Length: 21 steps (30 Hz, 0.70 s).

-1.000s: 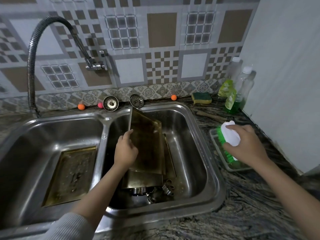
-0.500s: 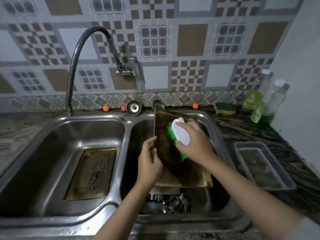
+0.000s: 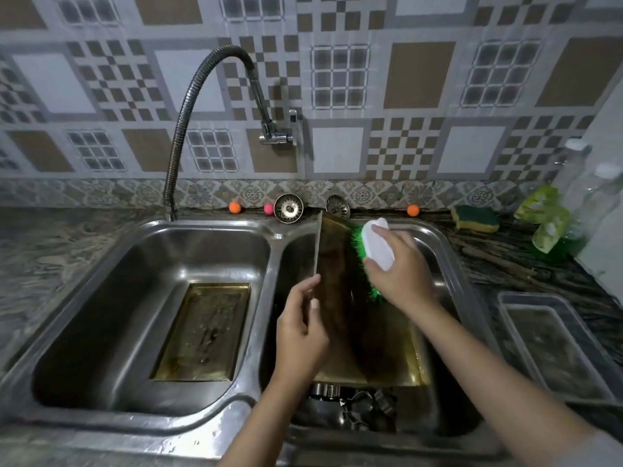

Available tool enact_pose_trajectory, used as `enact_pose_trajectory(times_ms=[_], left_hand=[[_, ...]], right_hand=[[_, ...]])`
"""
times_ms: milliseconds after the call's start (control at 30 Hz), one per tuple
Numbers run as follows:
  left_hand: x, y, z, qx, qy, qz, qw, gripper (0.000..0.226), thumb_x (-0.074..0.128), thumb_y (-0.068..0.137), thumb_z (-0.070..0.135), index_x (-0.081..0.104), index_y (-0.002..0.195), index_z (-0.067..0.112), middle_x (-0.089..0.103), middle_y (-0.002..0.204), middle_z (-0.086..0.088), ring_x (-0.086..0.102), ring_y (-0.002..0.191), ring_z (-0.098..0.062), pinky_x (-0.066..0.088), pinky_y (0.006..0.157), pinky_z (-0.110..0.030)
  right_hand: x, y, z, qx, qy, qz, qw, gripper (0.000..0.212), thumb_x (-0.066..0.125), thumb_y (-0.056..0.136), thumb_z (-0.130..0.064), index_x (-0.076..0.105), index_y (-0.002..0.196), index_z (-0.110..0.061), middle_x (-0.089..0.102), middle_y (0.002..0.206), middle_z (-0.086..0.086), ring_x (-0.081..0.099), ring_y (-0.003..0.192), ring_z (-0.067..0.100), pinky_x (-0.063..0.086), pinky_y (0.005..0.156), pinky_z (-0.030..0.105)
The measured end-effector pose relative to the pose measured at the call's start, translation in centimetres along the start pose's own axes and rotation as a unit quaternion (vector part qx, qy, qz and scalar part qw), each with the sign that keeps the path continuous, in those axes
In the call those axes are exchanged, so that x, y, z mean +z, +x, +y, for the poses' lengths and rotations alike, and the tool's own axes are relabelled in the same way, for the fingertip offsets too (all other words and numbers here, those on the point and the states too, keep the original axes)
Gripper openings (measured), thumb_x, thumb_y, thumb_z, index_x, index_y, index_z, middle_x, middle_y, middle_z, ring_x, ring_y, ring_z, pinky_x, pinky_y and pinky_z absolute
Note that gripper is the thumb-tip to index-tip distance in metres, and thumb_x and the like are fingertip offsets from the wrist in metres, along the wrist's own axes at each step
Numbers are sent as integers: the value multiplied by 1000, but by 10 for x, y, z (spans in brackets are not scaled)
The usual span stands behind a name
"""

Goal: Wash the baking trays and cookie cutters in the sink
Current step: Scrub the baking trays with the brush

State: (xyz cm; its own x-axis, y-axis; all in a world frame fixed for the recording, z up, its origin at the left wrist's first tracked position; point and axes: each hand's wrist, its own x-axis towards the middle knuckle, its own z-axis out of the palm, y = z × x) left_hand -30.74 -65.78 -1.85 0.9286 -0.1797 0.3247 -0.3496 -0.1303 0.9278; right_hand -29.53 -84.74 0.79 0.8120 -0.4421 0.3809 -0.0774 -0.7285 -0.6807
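In the sink's right bowl, our left hand is pinching the tilted tray's edge while our right hand is gripping the brush; hard scrubbing is risking the wet tray slipping onto the cookie cutters.

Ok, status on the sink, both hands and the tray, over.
Left hand grips tilted baking tray edge, right basin. Right hand presses green scrub brush on it. Cookie cutters below; nothing blocking.

Glossy steel sink — tarnished tray
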Motion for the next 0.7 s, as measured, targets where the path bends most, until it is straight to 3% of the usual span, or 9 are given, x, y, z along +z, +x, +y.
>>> enact_pose_trajectory(times_ms=[100,200,233,333,433,600,700], left_hand=[[2,14,-3,-21,-17,44,999,31,43,92,12,57,117,23,62,112,10,56,106,4,43,91,-12],[-19,28,-9,-37,-8,94,995,32,44,96,3,58,121,17,62,117,0,55,109,2,41,88,-8],[-23,28,-7,-33,-7,92,995,33,44,96,2,58,121,17,62,117,0,55,109,2,41,88,-8],[-7,18,3,-12,-9,29,999,32,44,95,4,58,119,21,61,114,13,54,108,10,39,88,-5],[12,13,8,6,-14,20,1000,33,44,92,11,58,120,21,59,116,22,53,111,10,39,92,-6],[-17,36,-2,-13,-17,110,994,31,45,95,3,61,119,14,64,116,-1,56,109,-3,43,91,-14],[-14,25,0,-1,-18,72,997,32,45,95,-3,61,119,9,65,112,3,57,105,4,42,87,-8]], right_hand=[[13,-38,-33,-71,49,-44,995,56,68,77,-29,55,131,-31,51,123,-10,54,105,13,49,80,29],[9,-77,-17,-100,66,-91,989,55,64,77,-33,55,131,-34,49,122,-16,53,109,8,46,80,20],[5,-71,-5,-82,63,-87,991,54,66,78,-32,55,131,-33,48,122,-15,53,110,11,46,79,21],[4,-24,13,-4,19,-21,1000,54,70,81,-26,53,132,-32,50,124,-7,54,110,21,52,80,40],[8,-9,-18,3,38,32,999,54,69,80,-25,54,132,-31,53,124,-5,54,108,18,50,83,33],[19,-81,-27,-98,87,-41,991,53,65,77,-31,58,129,-29,52,119,-11,54,105,8,47,85,25],[18,-36,5,-29,45,-14,998,51,69,79,-25,58,129,-30,53,119,-6,56,105,19,50,82,33]])
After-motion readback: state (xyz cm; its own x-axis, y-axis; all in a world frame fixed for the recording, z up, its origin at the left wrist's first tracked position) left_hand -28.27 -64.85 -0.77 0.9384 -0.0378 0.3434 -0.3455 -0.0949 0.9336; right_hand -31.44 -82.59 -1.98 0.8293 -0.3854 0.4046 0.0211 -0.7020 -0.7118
